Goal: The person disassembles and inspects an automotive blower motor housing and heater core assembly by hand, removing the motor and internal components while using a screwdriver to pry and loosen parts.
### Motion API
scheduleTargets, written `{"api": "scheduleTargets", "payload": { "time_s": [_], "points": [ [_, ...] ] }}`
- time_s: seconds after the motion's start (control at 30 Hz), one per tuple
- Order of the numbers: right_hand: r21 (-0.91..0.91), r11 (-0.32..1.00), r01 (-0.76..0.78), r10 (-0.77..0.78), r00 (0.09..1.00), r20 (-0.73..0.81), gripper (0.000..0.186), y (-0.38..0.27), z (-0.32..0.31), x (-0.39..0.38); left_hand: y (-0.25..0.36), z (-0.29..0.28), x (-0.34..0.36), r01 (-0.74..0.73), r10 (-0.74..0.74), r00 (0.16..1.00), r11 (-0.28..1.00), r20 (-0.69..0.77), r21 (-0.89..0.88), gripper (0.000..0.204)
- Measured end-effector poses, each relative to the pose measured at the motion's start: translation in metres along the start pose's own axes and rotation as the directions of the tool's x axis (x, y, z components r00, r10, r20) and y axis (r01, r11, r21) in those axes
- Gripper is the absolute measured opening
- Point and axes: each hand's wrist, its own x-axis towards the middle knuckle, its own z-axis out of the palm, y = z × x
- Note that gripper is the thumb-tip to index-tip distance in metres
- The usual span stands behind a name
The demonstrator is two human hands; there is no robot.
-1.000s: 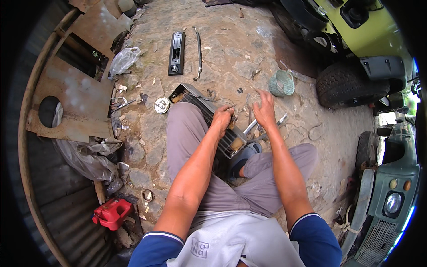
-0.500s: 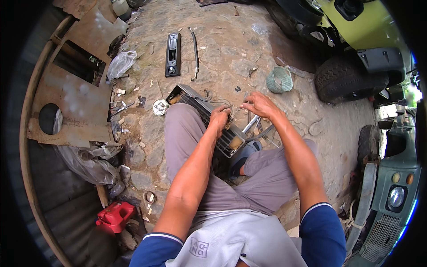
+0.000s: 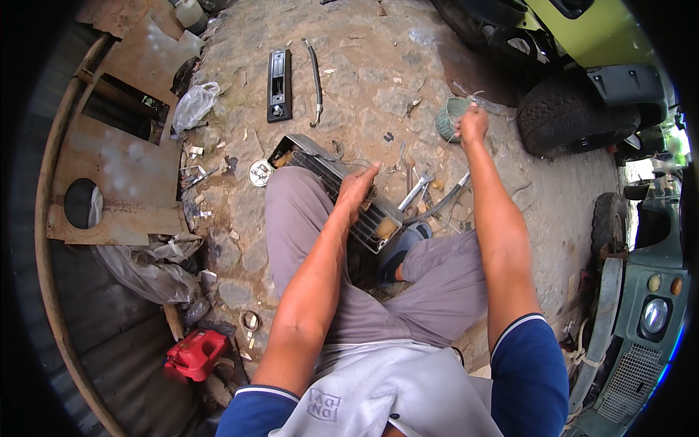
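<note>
A long black-and-grey slatted housing [image 3: 378, 227], with yellowish parts at its ends and thin wires, slants against my left knee. My left hand [image 3: 355, 188] is closed over its middle, one finger stretched along the wires; its other fingertips are hidden. My right hand [image 3: 473, 125] is at the rim of a small green mesh basket [image 3: 446, 121], its fingers bent together. What they hold, if anything, is too small to make out. Several tools lie beyond my right shin, among them a silver tool [image 3: 416, 191] and a black hose [image 3: 444, 204].
On the stone floor ahead lie a black rectangular panel [image 3: 279, 86] and a short hose [image 3: 315, 81]. A round tin [image 3: 260, 172] stands beside my left knee. At left are a rusty metal sheet [image 3: 116, 197] and a red jerrycan [image 3: 196, 355]. Vehicles with a big tyre [image 3: 571, 115] stand at right.
My right hand has moved from beside the housing out to the green basket, far right. My left hand stays at the housing, its fingers shifted slightly. The view has tilted a little.
</note>
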Motion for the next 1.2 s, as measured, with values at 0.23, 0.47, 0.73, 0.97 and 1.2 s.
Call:
{"api": "scheduleTargets", "payload": {
  "time_s": [0.23, 0.47, 0.73, 0.97, 1.2],
  "points": [
    [0.736, 0.572, -0.363, 0.494, 0.868, 0.045, 0.017, 0.049, -0.086, 0.096, 0.01, 0.009, -0.005, 0.019, 0.008, 0.984, 0.989, 0.18, -0.147, 0.041],
    [0.183, 0.923, -0.338, 0.342, 0.94, 0.005, 0.029, 0.086, -0.08, 0.029, 0.02, -0.01, 0.002, -0.072, 0.093, 0.986, 0.985, 0.135, -0.155, 0.031],
    [-0.495, 0.859, 0.129, 0.07, 0.929, 0.363, 0.042, 0.121, -0.155, 0.042, 0.032, 0.001, -0.002, -0.094, 0.101, 0.993, 0.99, 0.067, -0.102, 0.026],
    [-0.804, 0.381, 0.457, -0.094, 0.884, 0.458, 0.046, 0.11, -0.134, 0.001, 0.033, 0.003, 0.001, -0.093, 0.095, 0.995, 0.981, 0.002, -0.173, 0.029],
    [-0.12, 0.915, -0.386, 0.401, 0.828, 0.393, 0.035, 0.077, -0.069, -0.064, 0.019, 0.01, 0.01, -0.051, 0.053, 0.999, 0.984, 0.006, -0.169, 0.034]
  ]
}}
